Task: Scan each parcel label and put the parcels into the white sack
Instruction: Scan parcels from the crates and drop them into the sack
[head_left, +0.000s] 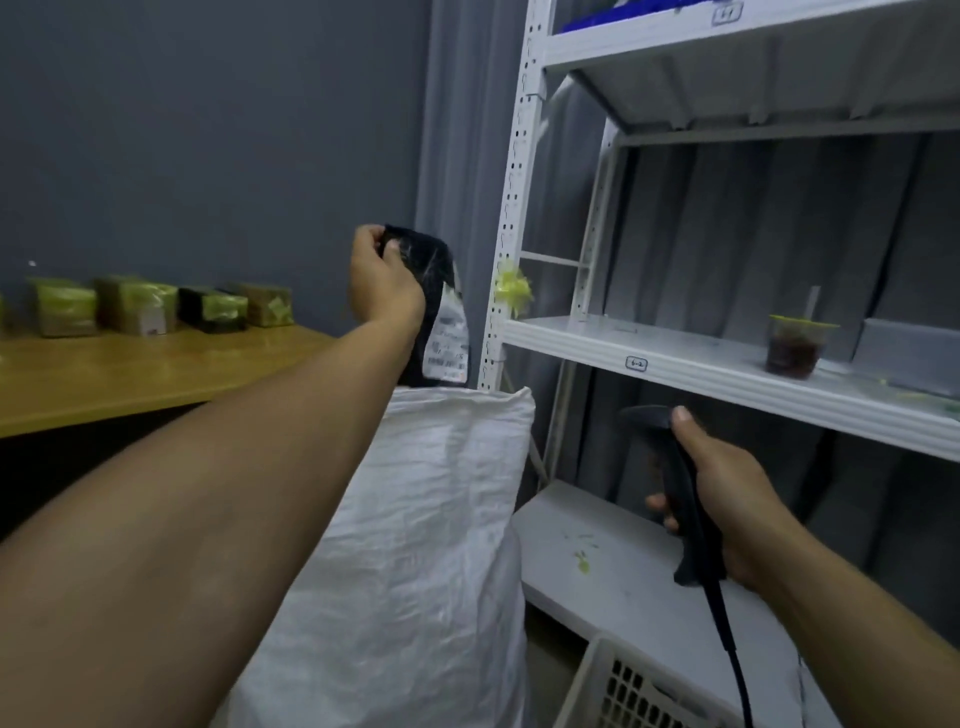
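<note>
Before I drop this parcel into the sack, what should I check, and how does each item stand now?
1. Left hand grips the black plastic parcel by its top edge: ok.
2. Parcel's lower end is at the rim of the white woven sack: ok.
3. Sack mouth open wide enough: cannot tell.
4. Parcel's white paper label scanned: cannot tell.
5. Right hand holds the black handheld scanner low, clear of the sack: ok.
</note>
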